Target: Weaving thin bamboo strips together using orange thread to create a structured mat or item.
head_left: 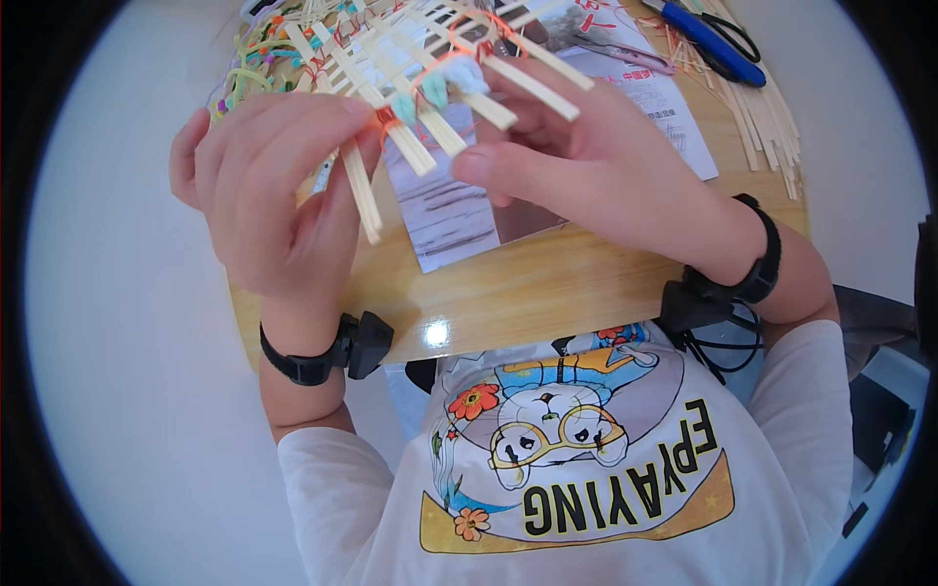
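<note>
Holding a lattice of pale wooden strips (430,88) up near the top centre of the frame, both hands work close to the camera above a small wooden table (547,283). The left hand (269,195) sits at left centre, its back toward the camera, with fingers curled together and pinched on the lower ends of several strips beside an orange tie (387,117). The right hand (596,161) comes in from the right, its thumb and fingers closed on the strips at the lattice's right part, next to small light-blue bits (435,90) fixed at the crossings. Colourful ties (256,54) show on the lattice's far upper-left part.

Under the lattice, a printed sheet of paper (454,220) lies flat on the table, reaching toward the upper right. A loose bundle of thin strips (767,122) lies at the table's upper right edge, and blue-handled pliers (708,39) rest just beside it at the top. Each wrist bears a black band (313,361) with a small black device. A white printed shirt (576,469) fills the lower centre.
</note>
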{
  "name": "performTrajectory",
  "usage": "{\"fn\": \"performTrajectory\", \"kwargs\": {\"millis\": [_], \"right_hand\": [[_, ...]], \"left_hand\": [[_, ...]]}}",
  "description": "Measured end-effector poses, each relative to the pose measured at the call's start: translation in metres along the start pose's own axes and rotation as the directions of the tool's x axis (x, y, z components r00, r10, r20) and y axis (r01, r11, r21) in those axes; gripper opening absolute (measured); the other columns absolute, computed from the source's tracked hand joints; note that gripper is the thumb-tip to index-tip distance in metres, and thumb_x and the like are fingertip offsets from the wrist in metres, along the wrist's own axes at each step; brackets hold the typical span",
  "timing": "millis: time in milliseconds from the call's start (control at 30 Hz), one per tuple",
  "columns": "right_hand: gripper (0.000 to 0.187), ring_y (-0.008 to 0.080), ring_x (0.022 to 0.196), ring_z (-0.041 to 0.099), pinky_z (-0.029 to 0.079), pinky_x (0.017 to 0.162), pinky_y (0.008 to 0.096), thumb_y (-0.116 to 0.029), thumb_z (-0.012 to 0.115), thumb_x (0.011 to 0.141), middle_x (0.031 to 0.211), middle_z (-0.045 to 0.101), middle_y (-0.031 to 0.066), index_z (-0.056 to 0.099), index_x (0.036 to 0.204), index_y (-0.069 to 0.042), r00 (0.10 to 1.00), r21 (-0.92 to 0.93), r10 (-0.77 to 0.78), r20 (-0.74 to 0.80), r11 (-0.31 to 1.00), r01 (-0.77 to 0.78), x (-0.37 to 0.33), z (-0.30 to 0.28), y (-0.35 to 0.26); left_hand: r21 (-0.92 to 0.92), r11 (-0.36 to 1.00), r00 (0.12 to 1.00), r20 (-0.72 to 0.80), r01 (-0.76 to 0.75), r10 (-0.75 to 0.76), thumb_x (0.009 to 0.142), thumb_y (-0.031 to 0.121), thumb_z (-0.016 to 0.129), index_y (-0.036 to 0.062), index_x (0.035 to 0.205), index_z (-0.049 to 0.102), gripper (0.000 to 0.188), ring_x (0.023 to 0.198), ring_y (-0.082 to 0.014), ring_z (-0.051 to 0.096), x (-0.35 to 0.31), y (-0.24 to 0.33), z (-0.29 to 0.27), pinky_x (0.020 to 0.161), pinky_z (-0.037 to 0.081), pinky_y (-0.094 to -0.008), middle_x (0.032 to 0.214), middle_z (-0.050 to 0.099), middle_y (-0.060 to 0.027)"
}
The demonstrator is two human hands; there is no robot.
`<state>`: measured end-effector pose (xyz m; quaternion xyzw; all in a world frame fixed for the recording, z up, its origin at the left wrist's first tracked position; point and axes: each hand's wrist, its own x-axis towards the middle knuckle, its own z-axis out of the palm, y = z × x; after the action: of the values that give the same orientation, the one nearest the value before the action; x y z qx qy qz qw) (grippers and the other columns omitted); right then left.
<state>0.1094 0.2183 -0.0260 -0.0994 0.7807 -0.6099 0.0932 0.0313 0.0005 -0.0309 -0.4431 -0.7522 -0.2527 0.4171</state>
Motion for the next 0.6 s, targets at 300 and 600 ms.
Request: {"fn": "performTrajectory", "kwargs": {"millis": [300,600], "right_hand": [[0.01,0.0189,0.063,0.059,0.047,0.058,0.0329,-0.011,0.059,0.088,0.069,0.061,0.009,0.063,0.089,-0.002,0.899,0.102,-0.291,-0.328,0.935,0.34,0.005,0.026,0.008],[0.014,0.0234,0.069,0.065,0.05,0.064,0.034,-0.015,0.066,0.088,0.079,0.067,0.0116,0.068,0.09,-0.002,0.988,-0.081,-0.14,0.06,0.986,0.144,-0.019,0.011,0.029]], "left_hand": [[0.206,0.965,0.986,0.021,-0.163,0.163,0.078,0.02,0.076,0.0298,0.091,0.066,0.019,0.09,-0.0091,0.061,0.0,0.015,-0.009,0.109,0.028,-0.036,0.09,0.067,0.0127],[0.244,0.955,0.985,0.001,-0.169,0.174,0.079,0.019,0.076,0.0299,0.092,0.066,0.019,0.09,-0.0095,0.062,0.001,0.011,-0.015,0.109,0.027,-0.0354,0.089,0.067,0.0132]]}}
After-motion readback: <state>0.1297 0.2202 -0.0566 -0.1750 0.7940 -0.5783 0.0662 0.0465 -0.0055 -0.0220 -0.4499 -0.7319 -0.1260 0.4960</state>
